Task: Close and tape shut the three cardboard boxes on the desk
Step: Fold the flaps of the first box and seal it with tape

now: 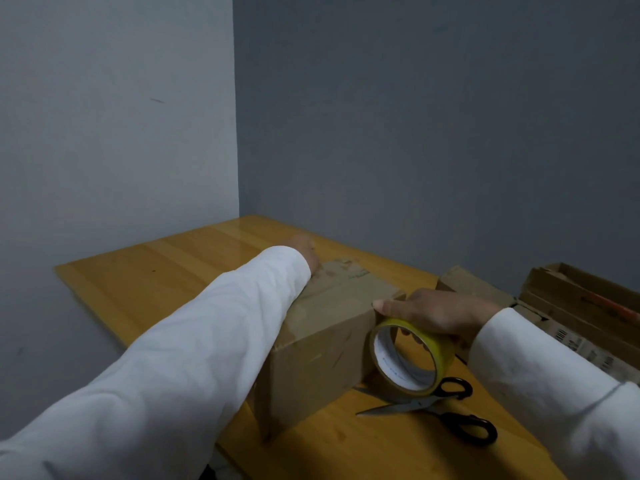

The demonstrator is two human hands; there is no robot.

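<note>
Three brown cardboard boxes stand on the glossy orange-yellow wooden desk, which runs from centre frame to the lower right, set into a corner of grey walls.

Nearest closed brown cardboard box: centre frame, flaps down, glossy clear tape laid along its top and down the near side.

Second brown cardboard box: right of centre, behind the right hand, only its top corner showing.

Third brown cardboard box: far right edge of frame, flaps up, printed labels on its side.

Left hand: reaches from the lower left in a white sleeve across the nearest box to its far top edge, just above centre frame. The sleeve and wrist hide the fingers; whether they lie flat or curl over the edge cannot be told.

Right hand: enters from the lower right, also in a white sleeve. Its fingers are curled round the roll, fingertips showing through the core, while the thumb stretches left and presses on the right top corner of the nearest box.

Yellow-rimmed roll of clear packing tape: held on edge just beside the right face of the nearest box, lower centre-right.

Black-handled steel scissors: lying on the desk below the roll, blades parted and pointing left.
</note>
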